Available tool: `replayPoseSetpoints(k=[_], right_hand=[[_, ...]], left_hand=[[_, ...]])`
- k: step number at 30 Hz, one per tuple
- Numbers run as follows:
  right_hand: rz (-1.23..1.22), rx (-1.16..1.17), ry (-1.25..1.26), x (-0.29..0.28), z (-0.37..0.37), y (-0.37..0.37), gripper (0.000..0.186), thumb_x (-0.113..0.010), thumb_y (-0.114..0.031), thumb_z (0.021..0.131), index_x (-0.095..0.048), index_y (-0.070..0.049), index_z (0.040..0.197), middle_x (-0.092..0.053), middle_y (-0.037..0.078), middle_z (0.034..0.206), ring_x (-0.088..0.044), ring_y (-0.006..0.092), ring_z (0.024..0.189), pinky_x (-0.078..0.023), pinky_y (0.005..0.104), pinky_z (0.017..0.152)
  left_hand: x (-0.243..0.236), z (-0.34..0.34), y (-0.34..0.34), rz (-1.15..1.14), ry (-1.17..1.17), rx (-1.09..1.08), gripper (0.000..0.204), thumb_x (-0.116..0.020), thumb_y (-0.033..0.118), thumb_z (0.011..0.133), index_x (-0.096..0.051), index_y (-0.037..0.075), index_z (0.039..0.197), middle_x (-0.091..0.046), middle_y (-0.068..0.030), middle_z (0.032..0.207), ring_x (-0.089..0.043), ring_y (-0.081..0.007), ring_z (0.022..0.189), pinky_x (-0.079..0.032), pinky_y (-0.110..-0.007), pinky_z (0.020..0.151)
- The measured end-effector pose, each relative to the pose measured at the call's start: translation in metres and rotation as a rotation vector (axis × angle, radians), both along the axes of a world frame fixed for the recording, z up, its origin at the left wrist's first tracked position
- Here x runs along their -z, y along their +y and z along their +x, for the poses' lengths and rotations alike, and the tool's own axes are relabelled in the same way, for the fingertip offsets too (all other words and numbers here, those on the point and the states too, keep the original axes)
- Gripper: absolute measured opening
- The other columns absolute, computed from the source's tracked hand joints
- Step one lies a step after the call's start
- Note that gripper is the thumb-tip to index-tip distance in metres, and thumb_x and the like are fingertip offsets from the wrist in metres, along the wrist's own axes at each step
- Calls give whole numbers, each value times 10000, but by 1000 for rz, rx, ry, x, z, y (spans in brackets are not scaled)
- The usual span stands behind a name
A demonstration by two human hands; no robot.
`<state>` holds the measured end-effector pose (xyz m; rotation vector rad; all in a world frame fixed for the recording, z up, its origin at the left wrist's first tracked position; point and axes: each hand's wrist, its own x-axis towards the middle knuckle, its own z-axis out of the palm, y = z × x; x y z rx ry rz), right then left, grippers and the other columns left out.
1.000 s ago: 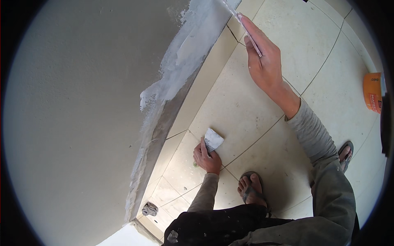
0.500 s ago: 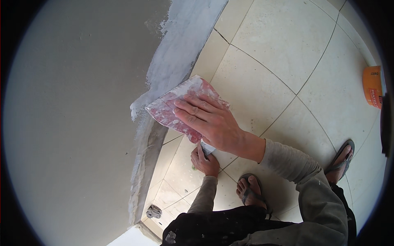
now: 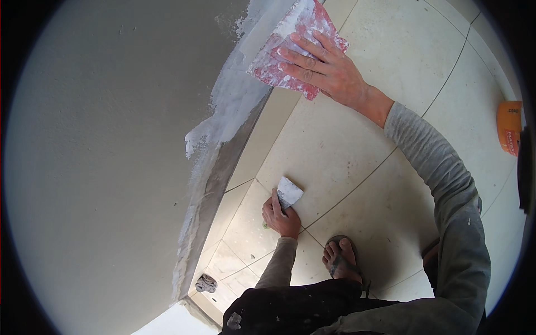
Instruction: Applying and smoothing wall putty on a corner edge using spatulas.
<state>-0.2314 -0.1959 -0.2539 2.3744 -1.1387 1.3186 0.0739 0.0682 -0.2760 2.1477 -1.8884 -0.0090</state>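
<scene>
A red plastic spreader [image 3: 304,21], smeared with white putty, lies against the lower part of a grey wall [image 3: 111,145]. My right hand [image 3: 343,78] grips it, fingers stretched flat over its face; the thumb is hidden. White putty [image 3: 226,111] runs in a wet, ragged-edged strip along the wall's base, below and beside the spreader. Lower down, over the floor tiles, my left hand [image 3: 282,219] is closed round a putty knife [image 3: 290,192]. Its broad blade carries white putty and points away from me, apart from the wall.
Cream floor tiles [image 3: 357,139] meet the wall along a tiled skirting [image 3: 262,145]. An orange bucket [image 3: 508,128] stands at the far right. A crumpled grey rag [image 3: 206,283] lies near the wall's lower corner. My foot in a flip-flop [image 3: 340,259] is just right of the left hand.
My right hand has slid the spreader up and to the right along the wall, leaving smoother putty behind it. The left hand has hardly moved, and its knife blade now shows fully.
</scene>
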Motion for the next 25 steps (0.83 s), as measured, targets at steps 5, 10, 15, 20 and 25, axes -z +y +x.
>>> replayPoseSetpoints(k=[5, 10, 15, 20, 25], right_hand=[[202, -54, -267, -19, -10, 36, 561, -630, 22, 815, -585, -100, 1361, -519, 56, 1485, -488, 292, 1364, -406, 434, 1127], [718, 111, -922, -64, 1, 23, 478, -476, 109, 906, -577, -14, 1357, -607, 167, 1369, -613, 284, 1234, -478, 312, 1015], [323, -43, -799, -67, 48, 47, 561, -560, 131, 755, -580, 32, 1307, -615, 190, 1328, -564, 378, 1257, -463, 423, 1057], [471, -149, -649, -75, 101, 98, 553, -636, 45, 792, -564, 5, 1339, -570, 167, 1395, -518, 356, 1313, -431, 444, 1092], [239, -222, -273, -46, 77, 103, 554, -678, -147, 837, -568, -119, 1379, -481, 127, 1510, -467, 309, 1376, -259, 527, 1197]], left_hand=[[-1, 3, 3, -18, -17, 3, 576, -559, 55, 781, -607, 103, 1353, -593, -92, 1039, -564, -297, 974, -411, -440, 860], [0, -1, 1, -9, -2, -1, 585, -559, 52, 775, -605, 99, 1356, -594, -91, 1032, -564, -295, 969, -408, -442, 853], [0, 0, -1, -12, 1, 17, 590, -556, 53, 769, -604, 95, 1356, -594, -95, 1026, -563, -299, 966, -407, -441, 856], [-4, -3, -2, 32, 8, -16, 552, -536, 15, 797, -615, 96, 1337, -583, -105, 1048, -565, -316, 986, -426, -450, 896], [2, 5, 1, 11, 17, 11, 605, -566, 62, 769, -592, 96, 1372, -597, -107, 1067, -560, -303, 997, -407, -459, 875]])
